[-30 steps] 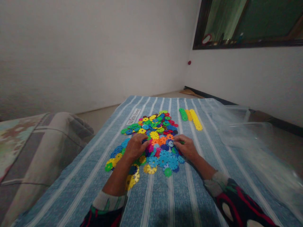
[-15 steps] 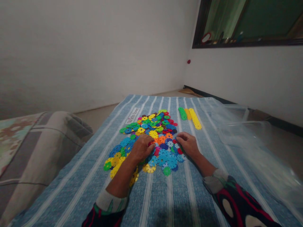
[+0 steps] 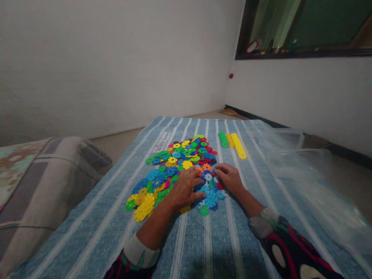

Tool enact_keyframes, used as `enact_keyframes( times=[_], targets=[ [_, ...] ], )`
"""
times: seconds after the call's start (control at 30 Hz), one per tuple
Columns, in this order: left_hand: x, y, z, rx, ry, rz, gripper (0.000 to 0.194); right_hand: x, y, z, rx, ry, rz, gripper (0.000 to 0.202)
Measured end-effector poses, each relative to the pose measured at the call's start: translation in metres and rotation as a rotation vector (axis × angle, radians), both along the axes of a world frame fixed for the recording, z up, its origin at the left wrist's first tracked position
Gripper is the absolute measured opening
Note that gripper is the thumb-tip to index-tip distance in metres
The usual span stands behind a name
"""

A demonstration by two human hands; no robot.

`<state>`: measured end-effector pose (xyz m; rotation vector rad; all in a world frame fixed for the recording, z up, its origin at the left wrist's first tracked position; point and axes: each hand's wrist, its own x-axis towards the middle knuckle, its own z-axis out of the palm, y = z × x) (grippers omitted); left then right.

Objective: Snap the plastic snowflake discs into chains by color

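Many flat, notched plastic discs in several colours lie heaped on the striped cloth; a light blue disc (image 3: 210, 198) is at the near right of the heap and yellow discs (image 3: 144, 207) are at the near left. My left hand (image 3: 186, 188) rests over the middle of the heap, fingers spread, covering some discs. At the heap's right edge is my right hand (image 3: 229, 176), its thumb and fingertips pressed together; what they hold, if anything, is too small to name. Orange discs (image 3: 206, 167) show between the two hands.
Beyond my right hand lie a green row (image 3: 223, 140), an orange row (image 3: 230, 140) and a longer yellow row (image 3: 239, 146) of discs. Clear plastic containers (image 3: 302, 159) stand on the right of the cloth (image 3: 110, 217). A draped fabric (image 3: 66, 174) is at the left.
My left hand has moved right over the heap, and its fingers have spread from a closed pose. My right hand has hardly moved.
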<state>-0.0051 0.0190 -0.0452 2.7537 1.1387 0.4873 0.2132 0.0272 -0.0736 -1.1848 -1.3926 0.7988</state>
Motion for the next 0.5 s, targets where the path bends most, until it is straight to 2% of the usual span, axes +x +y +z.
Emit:
enact_keyframes(
  times=[0.13, 0.5],
  targets=[
    [0.0044, -0.0032, -0.0019, -0.036, 0.067, -0.015, 0.042, 0.0004, 0.0004, -0.0018, -0.003, 0.001, 0.021, 0.018],
    [0.0007, 0.0022, -0.0047, -0.043, -0.007, -0.034, 0.032, 0.0009, 0.0020, -0.0051, -0.015, 0.001, 0.029, 0.019]
  ],
)
